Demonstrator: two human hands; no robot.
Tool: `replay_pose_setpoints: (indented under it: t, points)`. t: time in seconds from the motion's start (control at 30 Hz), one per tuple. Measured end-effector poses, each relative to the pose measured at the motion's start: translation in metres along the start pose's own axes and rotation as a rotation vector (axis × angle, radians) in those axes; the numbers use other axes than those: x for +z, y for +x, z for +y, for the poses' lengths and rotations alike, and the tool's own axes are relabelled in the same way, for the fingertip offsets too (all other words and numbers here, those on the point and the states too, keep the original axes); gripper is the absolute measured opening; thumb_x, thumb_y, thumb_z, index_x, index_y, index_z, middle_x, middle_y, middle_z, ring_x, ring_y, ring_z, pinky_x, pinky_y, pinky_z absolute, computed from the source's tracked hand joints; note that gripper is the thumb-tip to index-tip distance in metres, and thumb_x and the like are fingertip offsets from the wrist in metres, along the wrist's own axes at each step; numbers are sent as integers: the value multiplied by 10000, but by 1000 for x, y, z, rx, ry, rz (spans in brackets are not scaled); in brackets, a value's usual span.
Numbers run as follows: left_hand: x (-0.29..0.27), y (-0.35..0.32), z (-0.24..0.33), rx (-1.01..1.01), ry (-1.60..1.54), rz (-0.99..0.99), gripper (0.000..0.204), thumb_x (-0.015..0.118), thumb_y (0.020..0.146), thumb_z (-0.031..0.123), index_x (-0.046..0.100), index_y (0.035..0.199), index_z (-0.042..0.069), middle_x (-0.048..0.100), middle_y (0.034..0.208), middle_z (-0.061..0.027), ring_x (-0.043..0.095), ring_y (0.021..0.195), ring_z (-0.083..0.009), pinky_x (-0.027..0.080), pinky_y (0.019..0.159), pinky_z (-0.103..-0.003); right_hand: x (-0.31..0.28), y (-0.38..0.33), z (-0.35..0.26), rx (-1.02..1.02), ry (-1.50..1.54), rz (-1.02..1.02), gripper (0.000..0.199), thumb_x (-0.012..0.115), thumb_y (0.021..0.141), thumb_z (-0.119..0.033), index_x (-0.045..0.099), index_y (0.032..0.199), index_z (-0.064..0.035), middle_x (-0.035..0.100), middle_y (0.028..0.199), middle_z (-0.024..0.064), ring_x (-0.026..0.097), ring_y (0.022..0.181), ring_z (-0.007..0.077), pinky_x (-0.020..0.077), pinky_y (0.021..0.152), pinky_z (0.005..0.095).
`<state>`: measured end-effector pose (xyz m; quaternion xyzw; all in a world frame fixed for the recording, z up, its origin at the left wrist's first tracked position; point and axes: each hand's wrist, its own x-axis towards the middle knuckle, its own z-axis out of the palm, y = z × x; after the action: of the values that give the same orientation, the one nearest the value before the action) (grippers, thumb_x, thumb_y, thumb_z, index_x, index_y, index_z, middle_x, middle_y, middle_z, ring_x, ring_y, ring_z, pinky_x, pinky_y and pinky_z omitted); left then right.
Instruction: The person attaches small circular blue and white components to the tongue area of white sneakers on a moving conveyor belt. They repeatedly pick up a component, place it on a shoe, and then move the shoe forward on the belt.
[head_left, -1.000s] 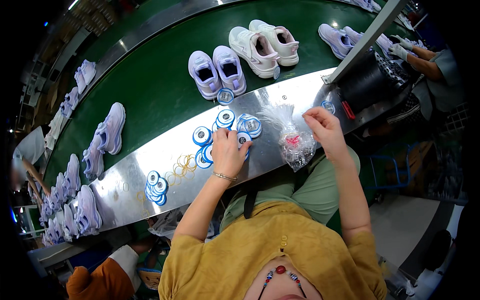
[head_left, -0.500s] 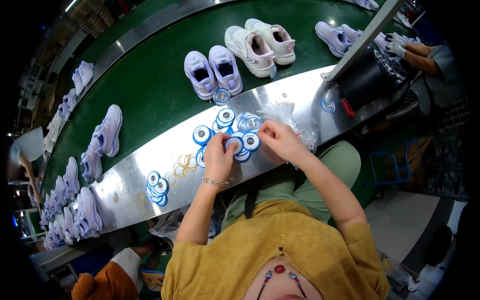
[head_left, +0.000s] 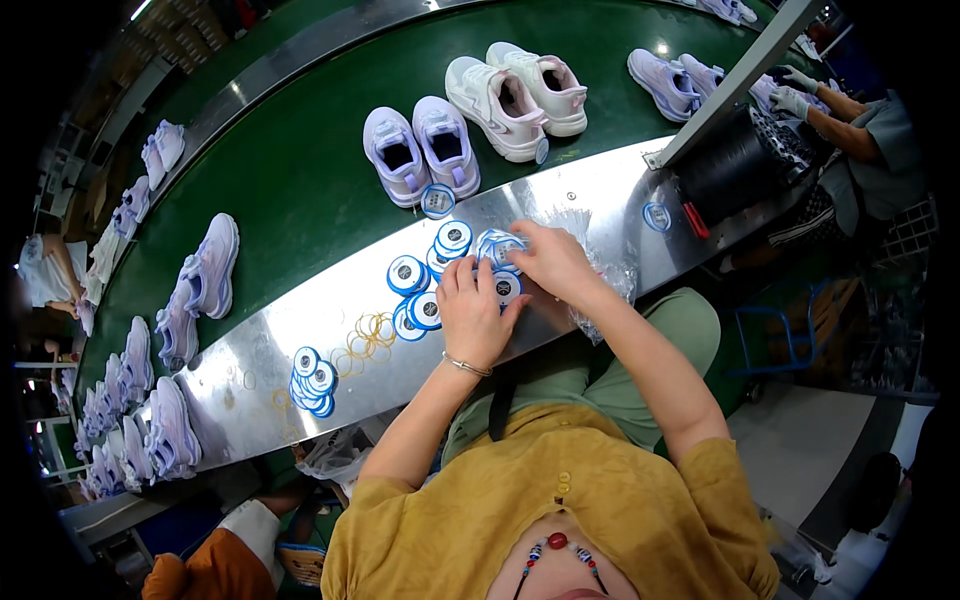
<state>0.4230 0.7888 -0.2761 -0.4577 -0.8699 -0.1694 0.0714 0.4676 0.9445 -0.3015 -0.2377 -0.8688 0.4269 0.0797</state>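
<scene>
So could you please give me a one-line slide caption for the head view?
Both hands, left and right, sort round blue-rimmed tags on a steel ledge beside a green conveyor carrying lilac sneakers.

A cluster of round blue-and-white tags (head_left: 440,275) is spread on a polished steel ledge (head_left: 300,330) that runs beside a green conveyor belt (head_left: 300,170). The left hand (head_left: 472,312) is laid palm-down over the near edge of the cluster, with a thin bracelet (head_left: 465,367) worn at the wrist. The right hand (head_left: 553,262) is pressed onto the tags just beside it, and a crumpled clear plastic bag (head_left: 608,290) is seen under the right wrist. A smaller stack of tags (head_left: 312,380) is placed further left, near some yellow rubber bands (head_left: 368,332). Lilac sneakers (head_left: 422,150) and white sneakers (head_left: 515,85) are carried on the belt.
</scene>
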Motion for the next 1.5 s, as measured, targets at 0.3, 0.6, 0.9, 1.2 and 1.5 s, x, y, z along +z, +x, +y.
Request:
replay_pose_setpoints:
  t: [0.3,0.6,0.9,1.2,1.5]
  points:
    - [7,-2,-13,-41,-127,10,491,690,728,73,531,1178,-43,512,1169,-203,464,1106,-372,392,946,-455,-4,10,5,58,41,-38,213,694,758,-212,651,884,-45,666,829,199,645,816,368,501,726,443]
    - [11,0,-17,-8,-79,51,406,670,755,45,561,1137,-41,520,1183,-211,466,1142,-382,390,964,-454,-13,23,36,214,675,-177,132,686,788,-126,675,802,5,609,664,22,539,580,100,422,527,261]
    - [-1,27,9,-572,-1222,-38,197,678,864,107,630,1016,-10,616,851,-20,534,709,-89,430,604,-223,-39,-21,8,307,1213,-121,138,677,867,-164,652,889,-30,563,708,-52,385,519,-1,265,441,180]
    - [10,25,23,-527,-1158,56,125,659,855,46,646,960,-20,552,745,21,478,635,-49,393,570,-194,-41,-51,1,-82,579,245,96,625,893,-93,596,898,-2,560,672,-10,458,533,53,371,477,227]
    - [6,25,30,-292,-844,109,131,674,805,6,652,929,-32,558,732,-57,535,628,-121,426,583,-233,-38,-47,-9,-277,244,334,71,588,844,-79,546,815,-30,599,734,146,598,652,353,466,563,428]
